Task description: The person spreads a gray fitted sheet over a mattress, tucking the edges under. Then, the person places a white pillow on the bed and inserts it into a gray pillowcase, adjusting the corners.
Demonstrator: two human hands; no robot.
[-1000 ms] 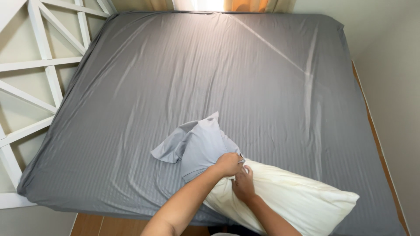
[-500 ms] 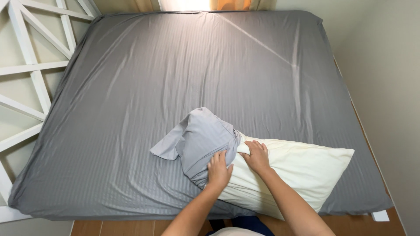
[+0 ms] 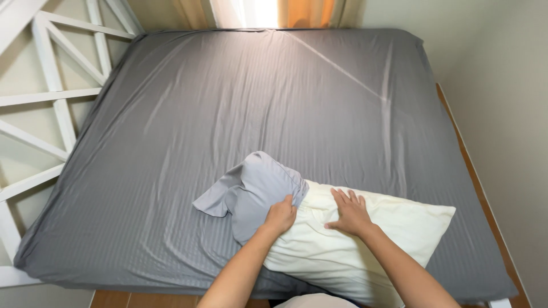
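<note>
A cream pillow (image 3: 365,245) lies across the near edge of the bed. A grey pillowcase (image 3: 254,191) covers only its left end and is bunched there. My left hand (image 3: 281,215) grips the open edge of the pillowcase where it meets the pillow. My right hand (image 3: 349,211) lies flat on the bare pillow just to the right, fingers spread and pressing down.
The bed carries a fitted grey striped sheet (image 3: 257,102) with light creases. A white cross-braced frame (image 3: 51,97) stands along the left side. A beige wall (image 3: 502,114) runs close on the right, with a strip of wooden floor (image 3: 474,177) beside the mattress.
My hands have moved apart: the right one left the pillowcase edge and now rests flat on the pillow. The left keeps hold of the case. The view has shifted slightly.
</note>
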